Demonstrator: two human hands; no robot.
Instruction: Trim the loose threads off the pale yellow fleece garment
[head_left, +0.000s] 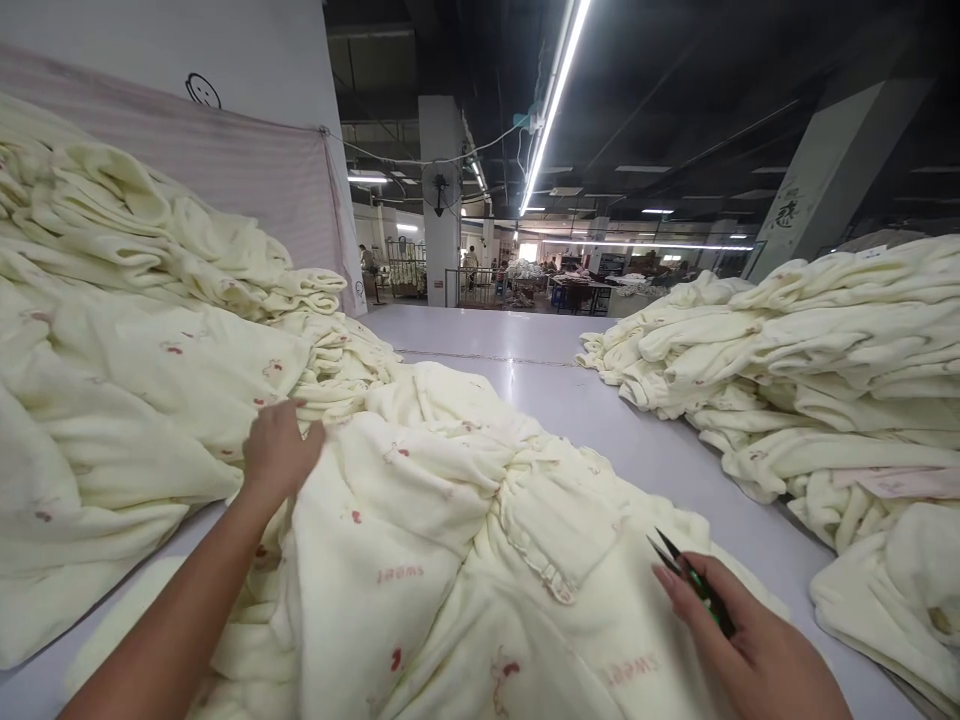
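Note:
A pale yellow fleece garment [420, 470] with small red prints, the word "sweet" and a frilled pocket [559, 530] lies spread and rumpled before me. My left hand [281, 450] is at its left edge, closed on the fabric, with the fingertips partly hidden. In my right hand [750, 640] is a pair of dark thread snips [701, 590], held over the garment's right side. The pointed blades stand slightly apart and aim up and left, near the pocket.
A tall heap of similar pale yellow garments [112, 330] rises on the left. Another stack [840, 350] stands on the right of the pale table [517, 340]. Behind are a pink striped cloth [247, 170], a pillar with a fan [442, 185] and distant worktables.

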